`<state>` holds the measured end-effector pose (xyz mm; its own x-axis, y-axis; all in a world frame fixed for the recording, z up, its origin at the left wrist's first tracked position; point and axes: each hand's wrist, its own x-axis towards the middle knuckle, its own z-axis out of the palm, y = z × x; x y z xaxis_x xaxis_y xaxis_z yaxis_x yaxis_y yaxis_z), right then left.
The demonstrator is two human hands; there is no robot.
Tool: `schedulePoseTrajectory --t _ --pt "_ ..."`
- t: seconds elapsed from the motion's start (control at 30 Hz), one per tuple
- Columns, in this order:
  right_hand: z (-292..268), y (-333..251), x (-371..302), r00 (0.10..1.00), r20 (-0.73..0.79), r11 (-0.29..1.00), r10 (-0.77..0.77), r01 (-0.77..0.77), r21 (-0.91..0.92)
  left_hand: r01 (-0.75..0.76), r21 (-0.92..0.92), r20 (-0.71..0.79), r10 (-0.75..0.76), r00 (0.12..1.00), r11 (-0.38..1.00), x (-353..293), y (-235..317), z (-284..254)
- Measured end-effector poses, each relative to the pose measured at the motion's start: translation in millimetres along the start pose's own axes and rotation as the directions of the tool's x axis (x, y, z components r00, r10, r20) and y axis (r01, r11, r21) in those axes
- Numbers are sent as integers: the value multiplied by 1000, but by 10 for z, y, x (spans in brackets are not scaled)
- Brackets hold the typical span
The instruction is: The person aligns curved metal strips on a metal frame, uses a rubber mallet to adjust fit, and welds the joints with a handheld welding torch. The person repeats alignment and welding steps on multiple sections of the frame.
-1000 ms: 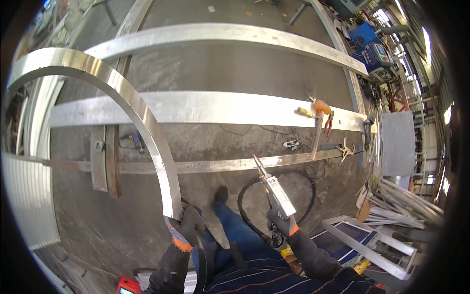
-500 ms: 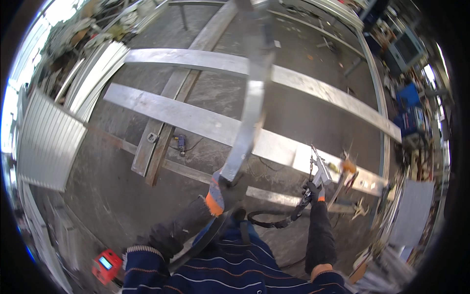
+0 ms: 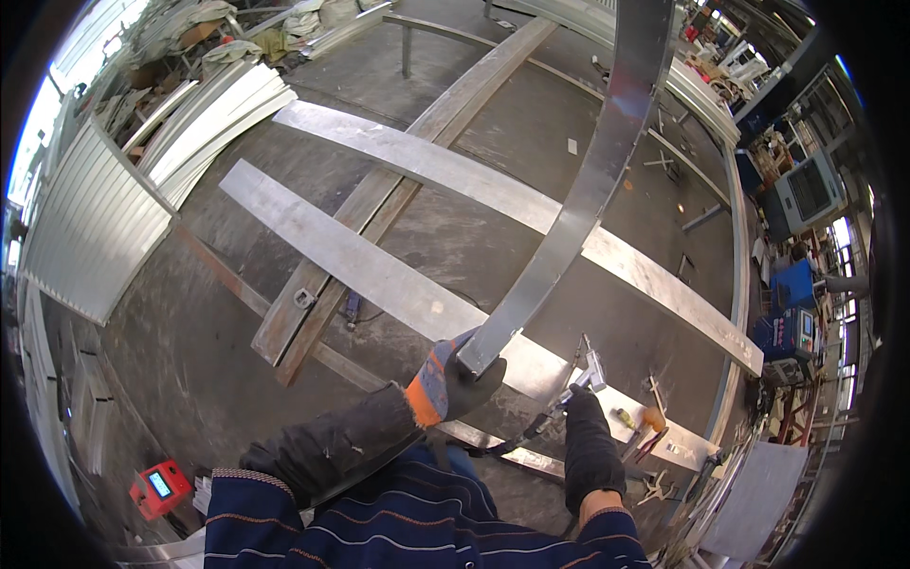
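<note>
My left hand, in a grey and black glove with an orange cuff, is closed around the near end of a long metal bar. The bar rises away from me, crossing in front of two flat metal beams. To its right, my right hand wears a dark glove and grips a silver welding gun with a thin nozzle pointing away. A thick dark cable trails from the gun toward my body. Beneath both hands lies the nearer beam; the farther beam runs roughly parallel to it.
Long crosswise supports carry the beams above the concrete floor. A hammer and pliers lie at the nearer beam's right end. Corrugated sheets stand at left, a red device lower left, a blue machine at right.
My left hand has moved right with the bar, which now leans farther right. The welding gun in my right hand has come closer to the bar's near end. My view has shifted too.
</note>
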<state>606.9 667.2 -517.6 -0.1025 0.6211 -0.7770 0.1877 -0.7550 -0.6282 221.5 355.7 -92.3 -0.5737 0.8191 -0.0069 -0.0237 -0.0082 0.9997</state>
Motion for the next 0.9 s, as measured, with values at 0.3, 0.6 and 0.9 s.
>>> schedulePoseTrajectory --t 0.3,0.6,0.9 --pt "409 -2432 -1658 801 472 503 -369 599 -623 197 -470 154 -139 978 861 80 -163 521" --pt "1380 -3973 -4967 -231 261 -150 -937 943 296 -177 -114 342 206 917 977 -356 -479 1457" --pt "1139 -3676 -4525 160 208 222 -965 920 322 218 -35 506 -170 845 975 -529 -886 1443"
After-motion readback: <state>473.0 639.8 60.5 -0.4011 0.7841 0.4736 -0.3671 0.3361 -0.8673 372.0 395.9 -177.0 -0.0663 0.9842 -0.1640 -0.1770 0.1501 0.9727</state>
